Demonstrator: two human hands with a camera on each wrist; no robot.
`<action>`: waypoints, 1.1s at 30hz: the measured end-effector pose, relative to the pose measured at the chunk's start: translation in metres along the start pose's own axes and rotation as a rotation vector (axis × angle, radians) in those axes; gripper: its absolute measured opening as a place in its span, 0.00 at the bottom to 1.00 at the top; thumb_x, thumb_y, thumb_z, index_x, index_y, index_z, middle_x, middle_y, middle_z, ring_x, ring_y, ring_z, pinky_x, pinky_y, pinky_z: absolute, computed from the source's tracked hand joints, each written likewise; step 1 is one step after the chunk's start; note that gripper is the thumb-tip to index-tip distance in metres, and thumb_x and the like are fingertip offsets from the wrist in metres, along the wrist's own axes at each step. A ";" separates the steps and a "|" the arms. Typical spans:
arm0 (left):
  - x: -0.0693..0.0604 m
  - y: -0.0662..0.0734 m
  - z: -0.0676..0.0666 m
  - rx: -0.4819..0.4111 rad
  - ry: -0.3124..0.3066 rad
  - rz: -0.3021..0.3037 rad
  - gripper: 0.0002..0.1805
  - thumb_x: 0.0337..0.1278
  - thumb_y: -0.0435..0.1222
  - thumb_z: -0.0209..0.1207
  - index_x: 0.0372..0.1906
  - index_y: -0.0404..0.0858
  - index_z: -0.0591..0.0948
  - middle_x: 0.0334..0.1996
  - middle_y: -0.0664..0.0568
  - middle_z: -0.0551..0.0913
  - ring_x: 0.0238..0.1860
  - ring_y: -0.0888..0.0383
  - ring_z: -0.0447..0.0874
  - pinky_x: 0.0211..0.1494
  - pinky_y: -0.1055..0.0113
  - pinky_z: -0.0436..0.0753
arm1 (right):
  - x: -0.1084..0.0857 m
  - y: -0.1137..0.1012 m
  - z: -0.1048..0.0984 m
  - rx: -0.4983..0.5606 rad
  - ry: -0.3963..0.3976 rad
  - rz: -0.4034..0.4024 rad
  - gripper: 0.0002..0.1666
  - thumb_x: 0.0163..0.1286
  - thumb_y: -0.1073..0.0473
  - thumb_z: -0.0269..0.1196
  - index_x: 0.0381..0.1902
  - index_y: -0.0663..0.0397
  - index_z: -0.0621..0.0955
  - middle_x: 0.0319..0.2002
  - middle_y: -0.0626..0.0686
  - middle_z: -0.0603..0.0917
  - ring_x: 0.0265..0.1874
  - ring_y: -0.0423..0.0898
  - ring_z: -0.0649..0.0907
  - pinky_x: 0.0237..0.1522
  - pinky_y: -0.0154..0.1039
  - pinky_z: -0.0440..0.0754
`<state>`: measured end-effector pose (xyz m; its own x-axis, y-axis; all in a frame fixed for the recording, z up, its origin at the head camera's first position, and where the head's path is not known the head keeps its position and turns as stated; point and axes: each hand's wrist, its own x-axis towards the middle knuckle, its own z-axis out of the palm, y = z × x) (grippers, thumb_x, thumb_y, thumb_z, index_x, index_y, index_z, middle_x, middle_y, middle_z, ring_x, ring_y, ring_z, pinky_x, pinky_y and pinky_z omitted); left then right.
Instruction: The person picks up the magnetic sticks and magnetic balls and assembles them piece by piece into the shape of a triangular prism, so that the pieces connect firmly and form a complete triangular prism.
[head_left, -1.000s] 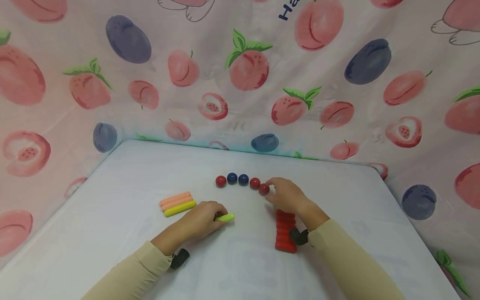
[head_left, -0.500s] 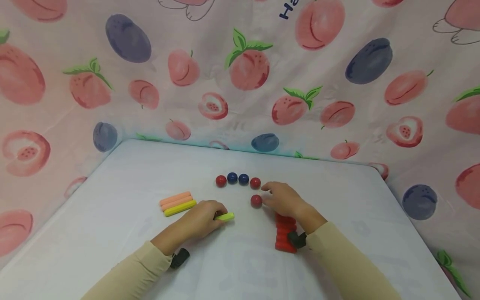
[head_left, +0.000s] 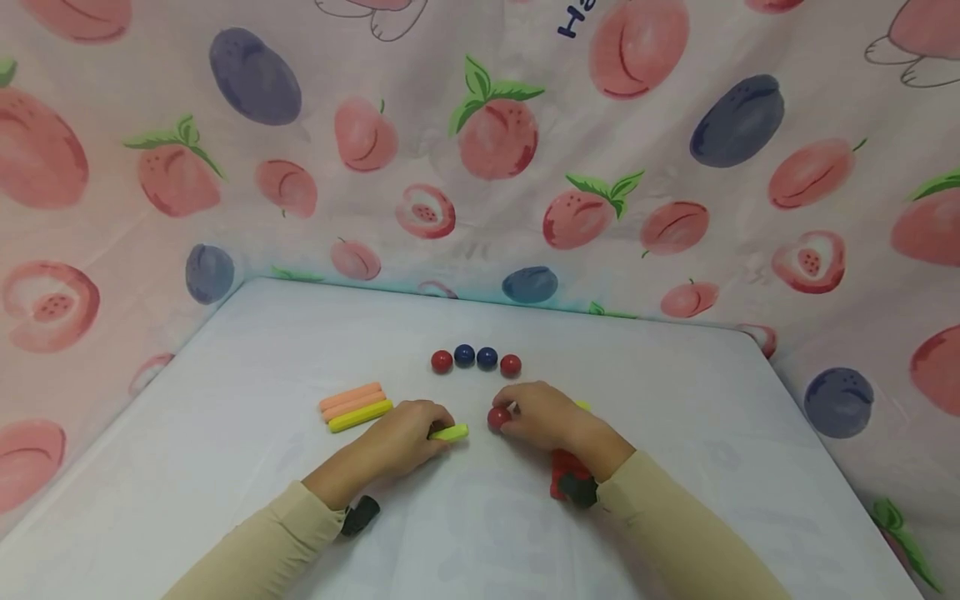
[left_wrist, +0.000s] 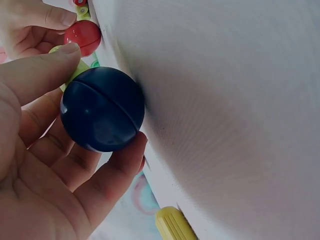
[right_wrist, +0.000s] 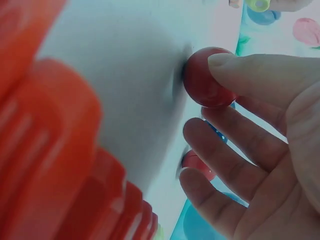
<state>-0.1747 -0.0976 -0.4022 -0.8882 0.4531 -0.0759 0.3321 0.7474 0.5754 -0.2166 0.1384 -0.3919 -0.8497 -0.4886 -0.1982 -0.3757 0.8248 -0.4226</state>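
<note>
Between its thumb and fingers my left hand (head_left: 405, 437) holds a dark blue ball (left_wrist: 102, 110) and a yellow-green stick (head_left: 452, 433). From the head view that ball is hidden under the hand; in the left wrist view the stick lies behind it, against the thumb. My right hand (head_left: 543, 417) pinches a glossy red ball (head_left: 497, 418) by thumb and index finger, low over the table. A small gap separates this red ball from the stick's free end. In the right wrist view the other fingers (right_wrist: 225, 155) are spread loosely below the ball (right_wrist: 205, 80).
Two red balls (head_left: 442, 362) and two blue balls (head_left: 476, 357) form a row farther back. Peach sticks (head_left: 351, 396) and a yellow stick (head_left: 360, 416) lie left. Red sticks (head_left: 564, 475) lie partly under my right wrist, with a yellow piece (head_left: 583, 406) beyond. Fruit-print cloth (head_left: 480, 208) surrounds the table.
The red ball has left the right end of the row and come nearer and leftward with my right hand, close to the stick. My left hand has stayed in place.
</note>
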 end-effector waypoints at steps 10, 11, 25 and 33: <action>0.000 0.000 0.001 0.010 0.002 0.009 0.11 0.59 0.34 0.69 0.47 0.39 0.86 0.35 0.57 0.82 0.38 0.59 0.77 0.49 0.61 0.81 | -0.006 -0.008 0.002 0.010 -0.014 0.017 0.18 0.66 0.56 0.70 0.53 0.49 0.81 0.45 0.47 0.84 0.46 0.46 0.80 0.54 0.45 0.80; -0.001 0.000 0.001 0.011 0.002 0.012 0.11 0.59 0.34 0.69 0.47 0.39 0.86 0.35 0.57 0.82 0.37 0.59 0.77 0.49 0.61 0.81 | -0.006 -0.009 0.003 0.017 -0.011 0.015 0.19 0.66 0.56 0.70 0.53 0.49 0.81 0.44 0.47 0.84 0.46 0.46 0.80 0.54 0.45 0.80; -0.002 0.001 0.001 0.016 -0.013 0.032 0.11 0.59 0.34 0.69 0.46 0.38 0.86 0.33 0.57 0.81 0.36 0.58 0.76 0.47 0.62 0.81 | -0.012 -0.025 0.002 0.062 -0.017 -0.010 0.19 0.65 0.56 0.71 0.54 0.49 0.82 0.42 0.46 0.84 0.45 0.46 0.81 0.51 0.43 0.82; -0.001 0.003 -0.001 0.016 -0.014 0.049 0.10 0.59 0.34 0.69 0.45 0.38 0.86 0.32 0.57 0.81 0.35 0.59 0.76 0.45 0.62 0.81 | -0.013 -0.028 0.003 0.074 -0.012 -0.026 0.18 0.66 0.57 0.70 0.54 0.49 0.82 0.43 0.46 0.84 0.45 0.45 0.82 0.51 0.43 0.81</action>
<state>-0.1725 -0.0960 -0.3996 -0.8663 0.4960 -0.0589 0.3804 0.7315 0.5659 -0.1941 0.1206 -0.3802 -0.8352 -0.5135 -0.1970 -0.3687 0.7885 -0.4922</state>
